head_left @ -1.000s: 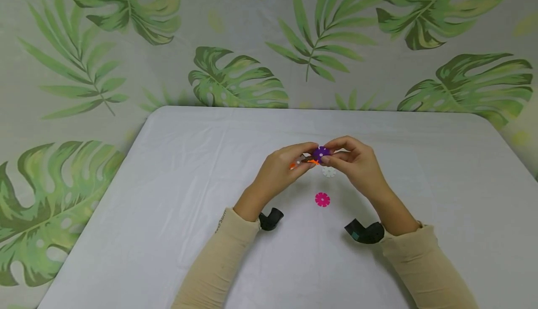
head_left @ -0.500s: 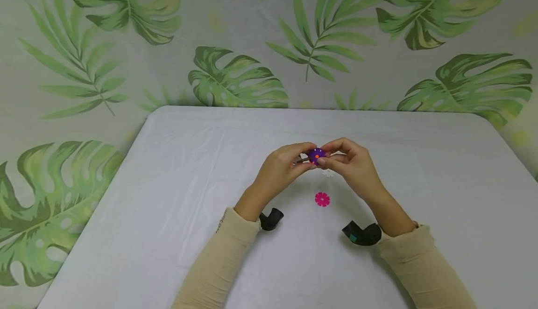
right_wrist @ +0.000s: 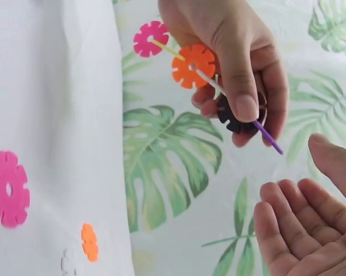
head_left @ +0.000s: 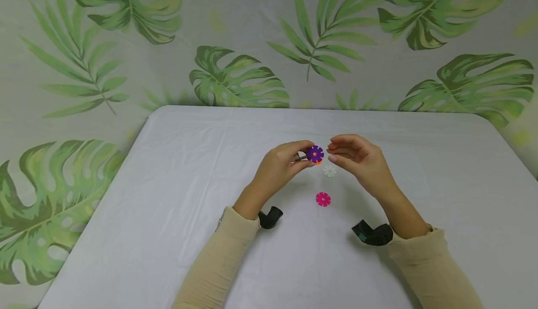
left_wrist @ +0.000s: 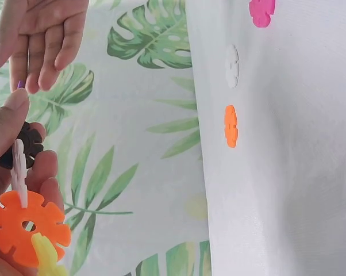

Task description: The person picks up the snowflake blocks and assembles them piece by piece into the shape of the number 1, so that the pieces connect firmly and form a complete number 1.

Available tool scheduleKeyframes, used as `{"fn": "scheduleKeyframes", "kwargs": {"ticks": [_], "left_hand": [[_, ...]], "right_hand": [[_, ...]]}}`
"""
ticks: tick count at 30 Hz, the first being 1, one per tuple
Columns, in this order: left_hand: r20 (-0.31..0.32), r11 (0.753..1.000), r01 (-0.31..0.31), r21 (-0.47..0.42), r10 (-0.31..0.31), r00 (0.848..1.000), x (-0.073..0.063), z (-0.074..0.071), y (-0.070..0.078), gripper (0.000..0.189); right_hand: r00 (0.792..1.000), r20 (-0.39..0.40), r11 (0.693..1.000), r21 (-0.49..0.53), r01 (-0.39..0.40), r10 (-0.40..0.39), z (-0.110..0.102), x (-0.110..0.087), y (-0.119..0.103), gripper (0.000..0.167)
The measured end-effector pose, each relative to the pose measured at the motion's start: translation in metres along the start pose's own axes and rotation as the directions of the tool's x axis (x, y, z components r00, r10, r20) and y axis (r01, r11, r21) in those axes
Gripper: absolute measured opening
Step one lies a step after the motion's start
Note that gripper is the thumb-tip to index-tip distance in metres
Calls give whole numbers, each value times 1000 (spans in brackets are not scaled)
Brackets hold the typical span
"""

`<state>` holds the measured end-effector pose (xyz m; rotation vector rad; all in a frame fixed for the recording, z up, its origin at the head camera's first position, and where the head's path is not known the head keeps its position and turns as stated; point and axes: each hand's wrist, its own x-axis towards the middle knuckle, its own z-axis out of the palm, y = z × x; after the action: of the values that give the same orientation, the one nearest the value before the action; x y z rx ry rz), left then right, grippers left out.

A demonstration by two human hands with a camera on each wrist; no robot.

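Pinching, with the thumb and fingers of the left hand [head_left: 277, 162], a black, notched, plastic-looking disc [right_wrist: 227, 115] in a chain raised above the worktop [head_left: 189, 169]. Gripping there, probably to brace the joint with the round purple slotted disc [head_left: 318, 150], projecting past the thumb towards the right. Trailing back towards the left wrist, by way of a thin white disc [right_wrist: 210, 82], a round orange disc [right_wrist: 183, 65], an edge-on yellow disc [right_wrist: 168, 50] and a bright pink end disc [right_wrist: 142, 45], slotted crosswise. Holding the right hand [head_left: 361, 159] just right of the joint, apart from it, with fingers loosely bent and gripping nothing, perhaps to give a clear sight of the fit. With a loose hot-pink disc [head_left: 326, 202] lying nearest on the worktop, a loose white disc [left_wrist: 232, 66] beyond and a loose orange disc [left_wrist: 231, 126] farthest, likely for easy reach.
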<state>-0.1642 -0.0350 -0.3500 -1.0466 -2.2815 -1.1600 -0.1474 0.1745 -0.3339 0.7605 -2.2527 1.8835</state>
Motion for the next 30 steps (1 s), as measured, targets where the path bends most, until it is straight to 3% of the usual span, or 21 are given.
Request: {"fn": "scheduleKeyframes", "kwargs": {"ticks": [7, 15, 22, 27, 30], "left_hand": [[-1, 1000, 20, 0, -20, 1000, 0, -2, 0, 36], [-9, 1000, 13, 18, -13, 1000, 0, -3, -1, 37], [-7, 999, 7, 40, -6, 1000, -1, -4, -1, 40], [-9, 999, 5, 40, -5, 1000, -1, -4, -1, 39], [-11, 999, 5, 32, -4, 1000, -1, -4, -2, 39]], "right_hand": [[1000, 11, 994, -108, 7, -6, -10, -11, 0, 35], [992, 46, 961, -260, -97, 113, -14, -26, 11, 43], [979, 96, 950, -276, -147, 180, -13, -35, 27, 45], [973, 146, 942, -311, -129, 181, -10, -39, 39, 47], [972, 188, 948, -309, -79, 142, -8, -40, 47, 46]]}}
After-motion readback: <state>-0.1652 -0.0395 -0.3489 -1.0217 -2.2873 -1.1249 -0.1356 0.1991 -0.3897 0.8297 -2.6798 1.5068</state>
